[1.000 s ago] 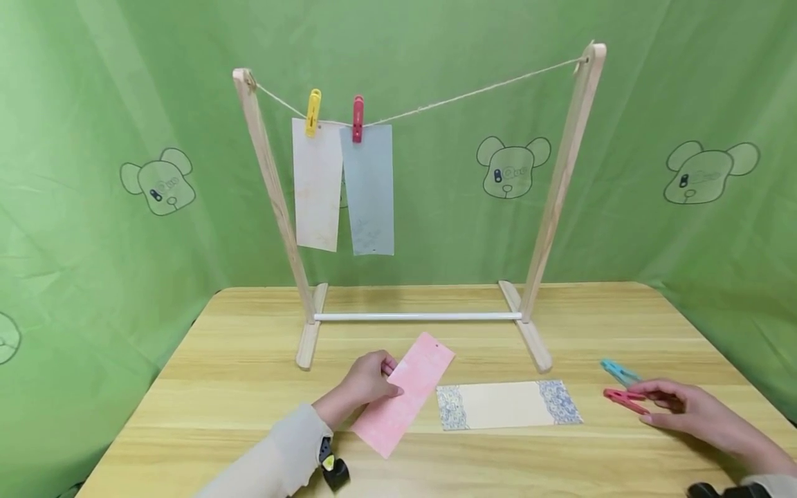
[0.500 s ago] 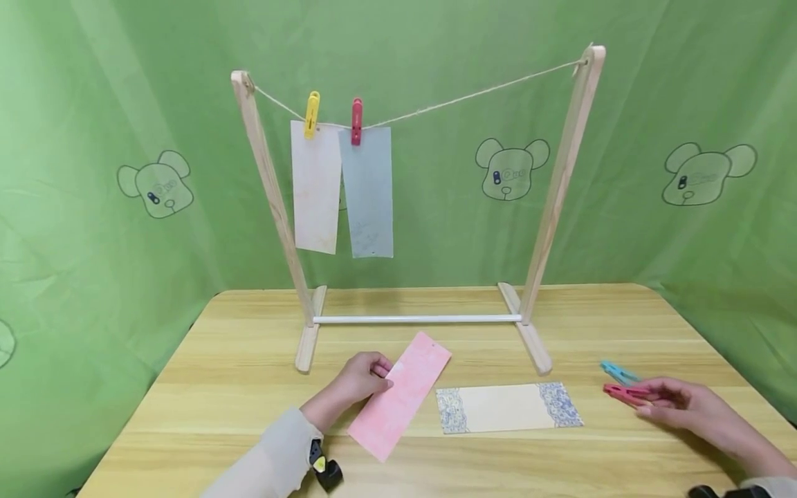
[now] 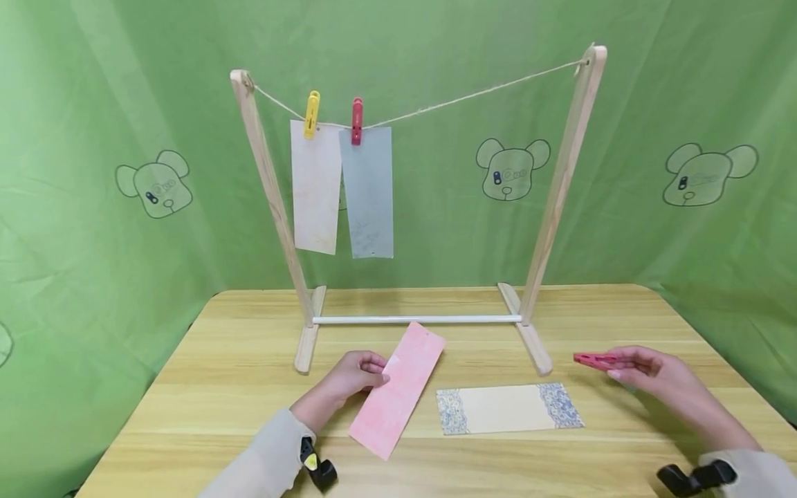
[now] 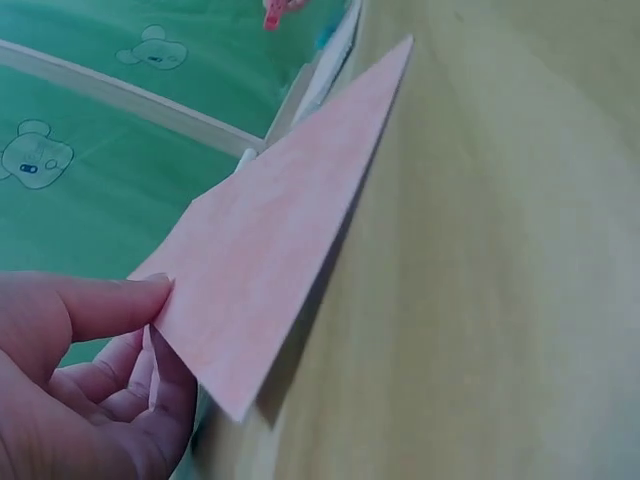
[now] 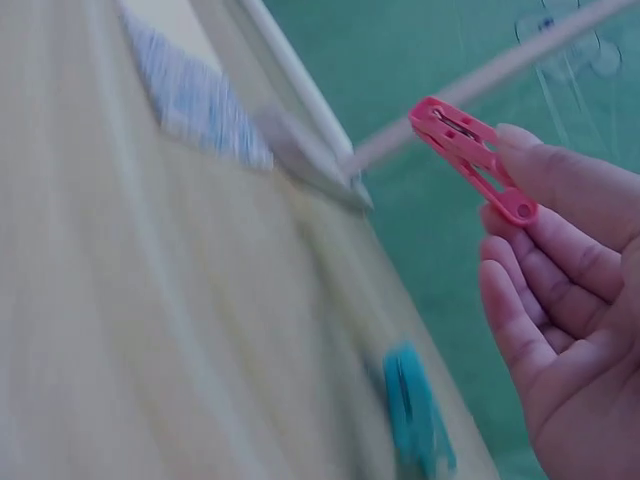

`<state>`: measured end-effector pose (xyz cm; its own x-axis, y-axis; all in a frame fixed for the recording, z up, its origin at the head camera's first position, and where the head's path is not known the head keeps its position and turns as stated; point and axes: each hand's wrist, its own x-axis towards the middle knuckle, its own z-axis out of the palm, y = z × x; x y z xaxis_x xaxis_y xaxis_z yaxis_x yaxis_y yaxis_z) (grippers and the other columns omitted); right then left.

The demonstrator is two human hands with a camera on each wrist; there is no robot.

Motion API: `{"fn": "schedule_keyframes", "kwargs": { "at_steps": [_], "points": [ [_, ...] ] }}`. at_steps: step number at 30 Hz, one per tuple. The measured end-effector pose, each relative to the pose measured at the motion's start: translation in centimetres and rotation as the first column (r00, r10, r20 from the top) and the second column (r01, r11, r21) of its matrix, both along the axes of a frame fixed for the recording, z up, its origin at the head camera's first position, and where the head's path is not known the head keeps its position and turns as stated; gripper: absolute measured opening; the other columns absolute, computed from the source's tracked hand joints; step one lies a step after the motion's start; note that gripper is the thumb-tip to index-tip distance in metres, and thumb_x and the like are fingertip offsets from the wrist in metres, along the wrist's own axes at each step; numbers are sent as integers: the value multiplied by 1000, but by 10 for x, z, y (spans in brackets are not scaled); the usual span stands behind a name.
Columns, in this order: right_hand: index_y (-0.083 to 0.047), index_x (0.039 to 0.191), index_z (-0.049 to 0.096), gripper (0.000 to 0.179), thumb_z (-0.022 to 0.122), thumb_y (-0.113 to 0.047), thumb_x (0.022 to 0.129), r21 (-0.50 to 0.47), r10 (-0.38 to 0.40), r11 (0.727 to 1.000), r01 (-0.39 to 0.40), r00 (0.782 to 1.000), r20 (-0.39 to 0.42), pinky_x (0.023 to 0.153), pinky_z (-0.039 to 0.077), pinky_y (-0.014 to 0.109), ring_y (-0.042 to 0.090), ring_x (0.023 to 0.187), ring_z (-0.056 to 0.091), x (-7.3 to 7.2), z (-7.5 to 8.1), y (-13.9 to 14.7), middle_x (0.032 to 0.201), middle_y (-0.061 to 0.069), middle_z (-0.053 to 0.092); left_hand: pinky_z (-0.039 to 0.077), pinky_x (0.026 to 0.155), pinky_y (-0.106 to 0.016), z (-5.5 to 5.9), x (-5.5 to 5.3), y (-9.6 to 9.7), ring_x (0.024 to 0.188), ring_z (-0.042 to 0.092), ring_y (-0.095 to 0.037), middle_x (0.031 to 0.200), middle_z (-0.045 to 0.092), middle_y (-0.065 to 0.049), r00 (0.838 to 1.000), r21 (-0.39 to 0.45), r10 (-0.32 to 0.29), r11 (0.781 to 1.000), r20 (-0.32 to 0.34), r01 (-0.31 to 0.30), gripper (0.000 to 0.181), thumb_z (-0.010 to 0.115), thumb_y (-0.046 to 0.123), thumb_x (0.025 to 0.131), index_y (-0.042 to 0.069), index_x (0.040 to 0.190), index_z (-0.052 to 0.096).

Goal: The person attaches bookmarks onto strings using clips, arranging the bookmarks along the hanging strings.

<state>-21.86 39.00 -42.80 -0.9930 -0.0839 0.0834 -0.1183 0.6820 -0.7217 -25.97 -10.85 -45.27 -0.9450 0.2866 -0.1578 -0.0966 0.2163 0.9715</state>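
Observation:
My left hand [image 3: 350,384] pinches a pink paper card [image 3: 398,394] by its left long edge, thumb on top; the left wrist view shows the card tilted up off the wood. At the right, my right hand [image 3: 654,377] holds a red clothespin [image 5: 470,160] between thumb and fingers, raised above the table. A blue clothespin [image 5: 415,410] lies on the table below it, mostly hidden by the hand in the head view. Between the hands lies a cream card with blue patterned ends [image 3: 509,408].
Behind stands a wooden frame [image 3: 564,187] with a string [image 3: 473,92] across its top. A yellow clothespin [image 3: 312,114] and a red clothespin [image 3: 357,121] hold a whitish card [image 3: 315,187] and a blue-grey card [image 3: 369,194] on the string's left part. A white bar [image 3: 417,319] joins the feet.
My right hand has lifted the red clothespin off the table and moved it left and up, away from the blue one. My left hand has shifted slightly left, raising the pink card's far end.

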Motion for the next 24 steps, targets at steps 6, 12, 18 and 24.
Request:
{"fn": "schedule_keyframes", "kwargs": {
  "at_steps": [6,12,18,24],
  "points": [
    [5,117,55,37,64,-18,90,-140,42,989,-46,999,-34,67,50,22,3,80,59,-18,13,-29,94,-19,63,47,60,-21,5,-4,2,67,54,-8,78,59,2,1000,62,7,998,18,-8,23,66,-1,82,-7,104,59],
    [5,119,53,40,64,-21,90,-177,61,982,-64,998,-20,70,50,20,2,82,59,-30,33,-59,94,-16,63,46,64,-22,14,-8,9,70,54,-9,78,58,2,1000,139,23,990,12,-25,23,66,-2,82,-6,103,59],
    [5,119,54,43,65,-26,90,-199,96,975,-102,995,-37,73,50,20,4,84,59,-40,55,-85,94,-12,64,46,67,-23,24,-13,15,72,56,-8,81,60,2,999,186,42,982,-17,-38,24,67,-2,81,-5,103,60],
    [-2,126,53,50,62,-35,91,-175,103,978,-117,991,-90,75,49,17,3,89,59,-51,74,-106,101,-13,64,46,67,-26,27,-17,19,71,56,-8,83,62,0,994,215,100,972,-32,-91,27,69,-1,80,-5,104,59]
  ]
}}
